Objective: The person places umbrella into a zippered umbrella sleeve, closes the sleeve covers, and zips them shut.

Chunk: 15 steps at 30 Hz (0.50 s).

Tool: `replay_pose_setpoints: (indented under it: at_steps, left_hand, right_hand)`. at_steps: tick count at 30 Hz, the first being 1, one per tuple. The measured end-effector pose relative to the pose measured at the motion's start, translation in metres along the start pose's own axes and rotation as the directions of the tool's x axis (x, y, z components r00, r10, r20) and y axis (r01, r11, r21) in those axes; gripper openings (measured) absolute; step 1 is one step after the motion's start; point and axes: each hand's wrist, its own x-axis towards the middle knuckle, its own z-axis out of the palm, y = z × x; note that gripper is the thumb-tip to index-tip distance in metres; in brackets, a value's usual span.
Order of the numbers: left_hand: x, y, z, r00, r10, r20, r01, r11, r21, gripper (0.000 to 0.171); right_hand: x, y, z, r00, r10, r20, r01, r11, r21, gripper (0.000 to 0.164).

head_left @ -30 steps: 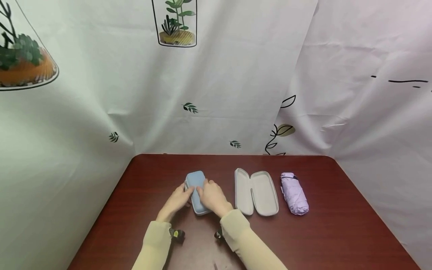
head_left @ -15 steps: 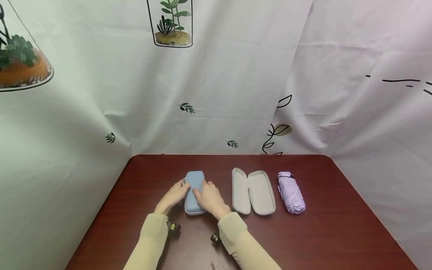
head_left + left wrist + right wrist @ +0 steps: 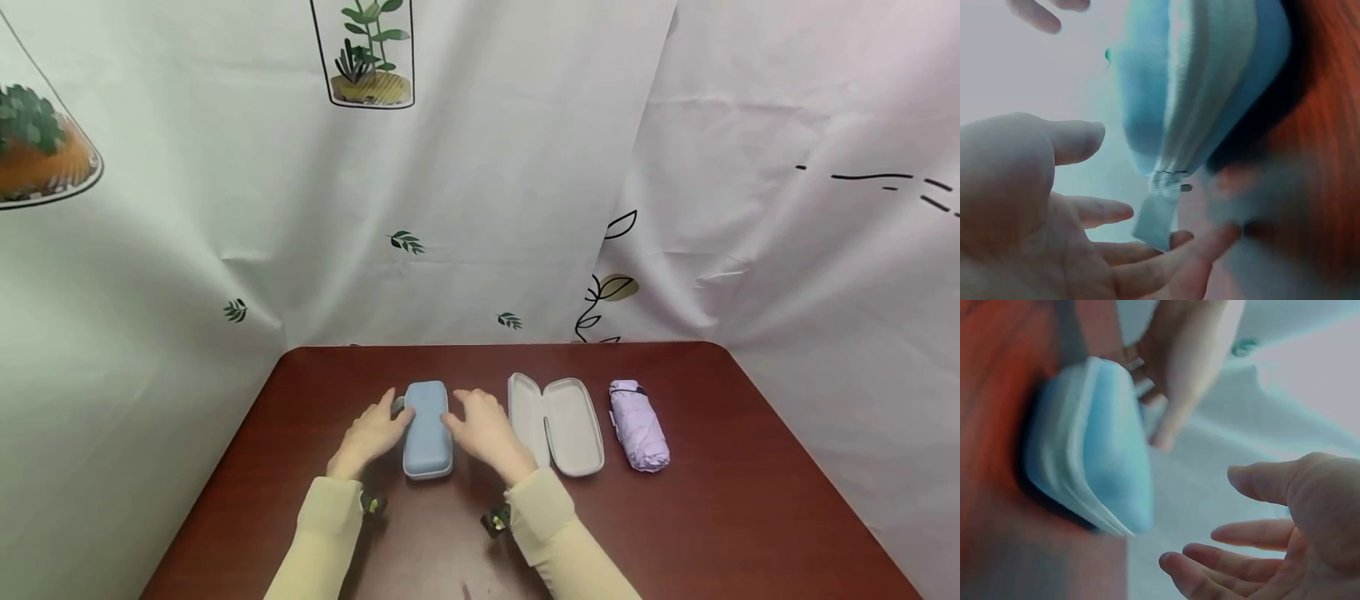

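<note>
A closed light-blue zip case (image 3: 427,433) lies lengthwise on the table between the two hands. On its left side my left hand (image 3: 371,432) has its fingers spread and its thumb close to the edge. The left wrist view shows a grey fabric tab (image 3: 1159,219) at the zip's end, with that hand's fingers near it. To the right, my right hand (image 3: 483,429) is apart from the case, its fingers loosely extended. In the right wrist view a gap shows between its fingers (image 3: 1229,565) and the case.
An open, pale grey hard case (image 3: 573,429) lies right of the right hand, which overlaps its left half in the head view. Farther right lies a folded lilac umbrella (image 3: 639,427). A patterned white cloth (image 3: 465,167) hangs behind the dark red-brown table (image 3: 697,533).
Both hands have come off the blue case and moved apart to either side. The case has turned from a slant to nearly straight. The view has shifted slightly.
</note>
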Motion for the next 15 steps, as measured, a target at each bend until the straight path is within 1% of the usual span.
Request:
replay_pose_setpoints:
  at_steps: [2, 5, 8, 11, 15]
  left_hand:
    - [-0.001, 0.002, -0.003, 1.000, -0.003, -0.014, 0.003, 1.000, 0.024, 0.072]
    - [-0.002, 0.004, -0.006, 0.999, 0.007, -0.047, -0.004, 0.998, 0.066, 0.069]
    - [-0.002, 0.007, -0.007, 0.996, 0.019, -0.092, -0.009, 0.994, 0.106, 0.066]
    - [0.000, 0.014, -0.008, 0.988, 0.049, -0.149, -0.028, 0.990, 0.136, 0.061]
    - [0.003, 0.029, -0.006, 0.971, 0.103, -0.214, -0.071, 0.985, 0.155, 0.052]
  right_hand:
    - [-0.002, 0.004, -0.013, 1.000, -0.010, -0.011, 0.010, 1.000, 0.015, 0.048]
    - [-0.005, 0.015, -0.033, 0.999, -0.025, -0.029, 0.025, 1.000, 0.013, 0.047]
    - [-0.010, 0.028, -0.051, 0.999, -0.016, -0.050, 0.016, 1.000, 0.005, 0.046]
    - [-0.014, 0.045, -0.067, 0.996, -0.013, -0.089, 0.011, 1.000, -0.024, 0.044]
    - [-0.021, 0.067, -0.088, 0.993, 0.028, -0.111, -0.034, 0.998, -0.058, 0.046]
